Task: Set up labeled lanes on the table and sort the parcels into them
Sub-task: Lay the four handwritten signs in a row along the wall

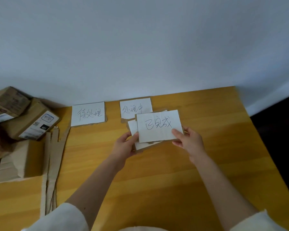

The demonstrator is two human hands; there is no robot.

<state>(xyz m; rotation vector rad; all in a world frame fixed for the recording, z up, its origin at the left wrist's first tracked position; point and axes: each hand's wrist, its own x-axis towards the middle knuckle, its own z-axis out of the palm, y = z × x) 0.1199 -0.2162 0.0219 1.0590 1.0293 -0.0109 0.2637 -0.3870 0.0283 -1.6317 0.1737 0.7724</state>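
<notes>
Right hand [188, 140]: thumb on the face and fingers curled beneath the right edge of a white card [158, 126] handwritten 已完成, pinching it. Left hand [125, 145]: thumb and fingers closed on the left edge of further cards [133, 127] stacked under the first; their faces are covered, so any writing cannot be read, and their number is unclear. The held cards hang over the middle of the wooden table [157, 172], overlapping the near corner of a card [135, 108] reading 处理中 at the far edge. Left of it, also at the far edge, lies a card [88, 114] reading 待处理. Cardboard parcels [30, 120] pile at the far-left corner, cut off by the frame; their printed labels are too blurred to read. Cardboard strips [52, 164] lie beside them.
</notes>
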